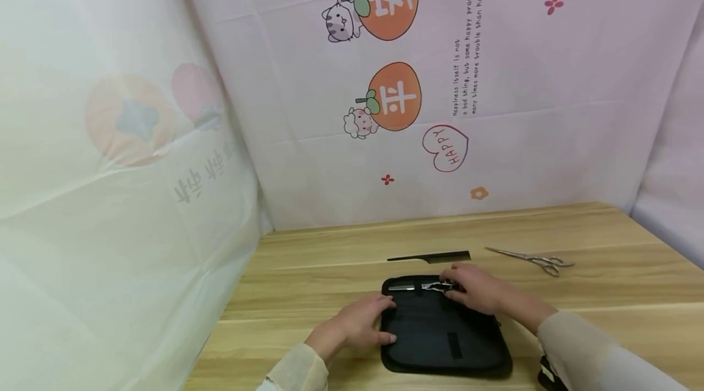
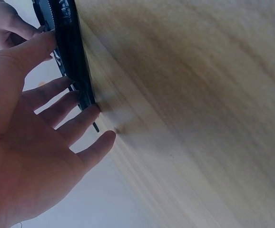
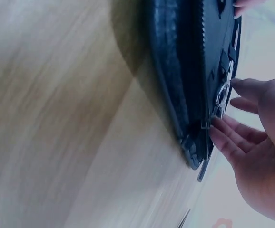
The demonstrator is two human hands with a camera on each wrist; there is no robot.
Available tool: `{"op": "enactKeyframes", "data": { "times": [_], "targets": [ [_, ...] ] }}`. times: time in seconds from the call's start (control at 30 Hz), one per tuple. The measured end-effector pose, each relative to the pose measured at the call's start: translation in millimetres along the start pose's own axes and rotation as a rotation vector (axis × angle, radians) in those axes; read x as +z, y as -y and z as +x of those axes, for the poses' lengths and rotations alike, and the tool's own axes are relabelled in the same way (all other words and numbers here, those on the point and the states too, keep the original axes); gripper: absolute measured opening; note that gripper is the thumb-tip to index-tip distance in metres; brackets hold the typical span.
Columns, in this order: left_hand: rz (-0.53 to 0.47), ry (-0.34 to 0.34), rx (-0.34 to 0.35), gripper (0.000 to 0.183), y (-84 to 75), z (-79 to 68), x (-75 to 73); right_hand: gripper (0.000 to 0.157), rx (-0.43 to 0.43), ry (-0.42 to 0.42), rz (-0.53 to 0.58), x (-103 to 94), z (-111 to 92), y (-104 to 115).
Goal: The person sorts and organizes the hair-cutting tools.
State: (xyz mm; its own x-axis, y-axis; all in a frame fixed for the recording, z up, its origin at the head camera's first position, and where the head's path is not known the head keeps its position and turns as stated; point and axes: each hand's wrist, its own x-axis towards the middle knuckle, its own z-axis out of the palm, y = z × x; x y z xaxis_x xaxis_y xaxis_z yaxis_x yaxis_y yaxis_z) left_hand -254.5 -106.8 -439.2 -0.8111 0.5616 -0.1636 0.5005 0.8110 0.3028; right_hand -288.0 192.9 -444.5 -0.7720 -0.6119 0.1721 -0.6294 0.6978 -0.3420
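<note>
A black zip case (image 1: 423, 336) lies opened out on the wooden table. Along its far edge, a pair of silver scissors (image 1: 403, 288) sits under a strap (image 1: 418, 289), blades toward the left. My right hand (image 1: 477, 288) pinches the scissors' handles at the case's far right corner; the right wrist view has the thumb at a ring handle (image 3: 221, 95) and other fingertips by the zip edge. On the case's left side rests my left hand (image 1: 360, 321), thumb and fingertips touching the border. Those fingers look extended and spread in the left wrist view.
Behind the case lies a black tail comb (image 1: 448, 257). A second pair of scissors (image 1: 530, 258) is farther right. A dark object (image 1: 550, 376) is partly covered by my right sleeve. Printed cloth (image 1: 330, 189) hangs around the table (image 1: 605, 256).
</note>
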Motion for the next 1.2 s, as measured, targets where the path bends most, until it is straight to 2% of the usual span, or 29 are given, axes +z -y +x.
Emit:
{"op": "enactKeyframes", "data": {
  "times": [0.17,0.43,0.53,0.67,0.9,1.2],
  "targets": [
    [-0.006,-0.001,0.0,0.063,-0.4,-1.5,-1.2,0.028,-0.028,-0.008,-0.001,-7.3,-3,-4],
    [0.004,-0.012,0.011,0.063,-0.3,-2.7,-0.9,0.026,0.025,-0.043,-0.093,-20.0,-16,-23],
    [0.001,-0.016,0.011,0.063,-0.4,-3.1,-0.9,0.025,0.066,-0.054,-0.154,-25.1,-24,-33],
    [0.002,-0.013,0.01,0.063,-0.4,-2.9,-1.9,0.026,0.161,-0.071,-0.23,-32.1,-38,-52],
    [0.002,0.003,-0.003,0.063,-1.2,-2.1,-4.2,0.028,0.292,-0.146,-0.283,-34.5,-59,-89],
    [0.017,0.004,0.007,0.063,-1.5,-3.3,-6.1,0.021,0.38,-0.121,-0.327,-36.2,-72,-105]
  ]
}}
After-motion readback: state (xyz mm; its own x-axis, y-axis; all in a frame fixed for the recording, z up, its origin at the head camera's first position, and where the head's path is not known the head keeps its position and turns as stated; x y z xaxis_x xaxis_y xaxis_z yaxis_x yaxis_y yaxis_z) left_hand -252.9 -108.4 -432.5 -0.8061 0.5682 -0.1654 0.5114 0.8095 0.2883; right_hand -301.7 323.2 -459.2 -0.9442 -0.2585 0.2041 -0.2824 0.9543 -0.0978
